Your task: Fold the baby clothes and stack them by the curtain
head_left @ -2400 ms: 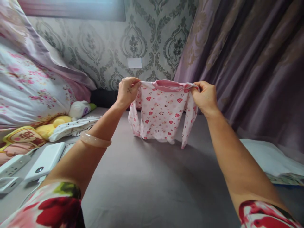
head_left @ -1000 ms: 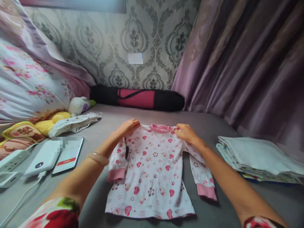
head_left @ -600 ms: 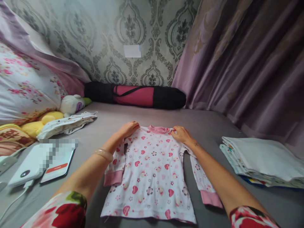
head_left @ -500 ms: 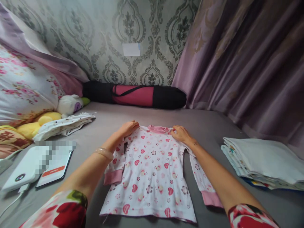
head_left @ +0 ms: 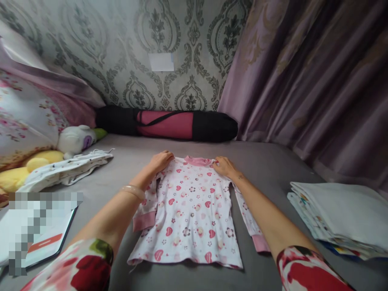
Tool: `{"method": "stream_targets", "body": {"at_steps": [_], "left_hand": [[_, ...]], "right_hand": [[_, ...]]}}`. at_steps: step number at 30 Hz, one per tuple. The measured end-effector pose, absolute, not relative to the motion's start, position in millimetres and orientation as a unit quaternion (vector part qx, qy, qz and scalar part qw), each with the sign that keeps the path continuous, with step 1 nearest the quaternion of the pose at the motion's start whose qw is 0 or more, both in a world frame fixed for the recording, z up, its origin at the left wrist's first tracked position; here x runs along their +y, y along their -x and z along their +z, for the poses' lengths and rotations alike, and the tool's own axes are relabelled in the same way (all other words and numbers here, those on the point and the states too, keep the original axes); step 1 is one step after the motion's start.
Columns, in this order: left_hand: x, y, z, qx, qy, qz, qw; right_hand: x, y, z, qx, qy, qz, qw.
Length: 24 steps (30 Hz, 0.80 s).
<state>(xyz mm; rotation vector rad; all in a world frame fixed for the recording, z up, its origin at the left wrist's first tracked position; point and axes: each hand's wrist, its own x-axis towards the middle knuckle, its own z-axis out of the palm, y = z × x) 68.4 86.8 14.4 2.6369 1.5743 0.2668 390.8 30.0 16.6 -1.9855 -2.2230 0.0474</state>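
Observation:
A child's long-sleeved shirt [head_left: 194, 210], white with pink hearts and flowers, lies spread on the grey bed sheet [head_left: 260, 250]. Its pink collar [head_left: 198, 161] points away from me and its hem toward me. At the left shoulder seam, my left hand [head_left: 162, 161] is closed on the fabric, its fingertips partly hidden. My right hand [head_left: 226, 167] pinches the other shoulder beside the collar. Both sleeves hang down along the sides, ending in pink cuffs; my right forearm partly covers one of them.
A folded cloth stack [head_left: 339, 214] lies at the right. To the left are a phone [head_left: 50, 238], folded white patterned clothing [head_left: 69, 169] and plush toys [head_left: 75, 139]. A black and red long bag [head_left: 166, 124] lies against the wall, beside a purple curtain [head_left: 273, 81].
Both hands have shifted the shirt slightly away from me, keeping hold of its shoulders. My view has turned a little to the right.

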Motion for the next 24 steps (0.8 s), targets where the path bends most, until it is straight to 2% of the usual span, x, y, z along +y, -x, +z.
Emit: {"method": "stream_targets", "body": {"at_steps": [10,15,24], "left_hand": [[94,-97,13,0.53,-0.843,0.057,0.07],[100,-124,1,0.506,-0.852,0.09,0.102],[101,-118,-12,0.483,-0.855,0.189,-0.003]], "right_hand": [[41,-380,18,-0.77,0.624,0.103,0.081],[47,-366,11,-0.784,0.607,0.084,0.099],[57,-358,1,-0.77,0.617,0.03,0.159]]}}
